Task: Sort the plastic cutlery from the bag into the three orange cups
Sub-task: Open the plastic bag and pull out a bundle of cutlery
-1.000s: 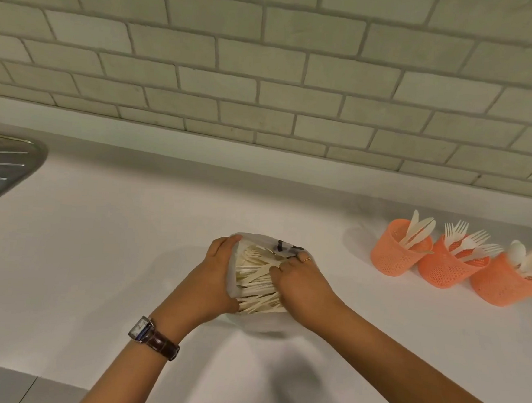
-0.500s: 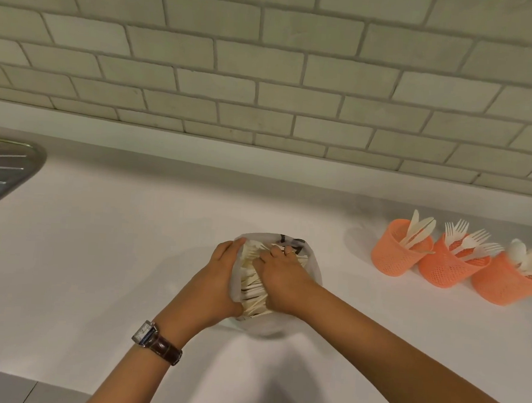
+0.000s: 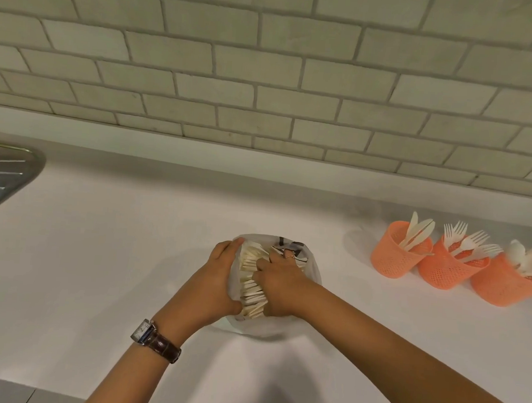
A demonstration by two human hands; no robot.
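Left hand (image 3: 218, 280) grips the bag (image 3: 314, 272) at its left edge, fingers curled round the soft film; right hand (image 3: 279, 282) is inside, fingers curled over the cutlery (image 3: 250, 279) (exact piece hidden); pieces look light, stiff and slippery, so pinch a handle; bag sits on the counter (image 3: 128, 254); orange cups (image 3: 392, 262) stand well apart to the right.
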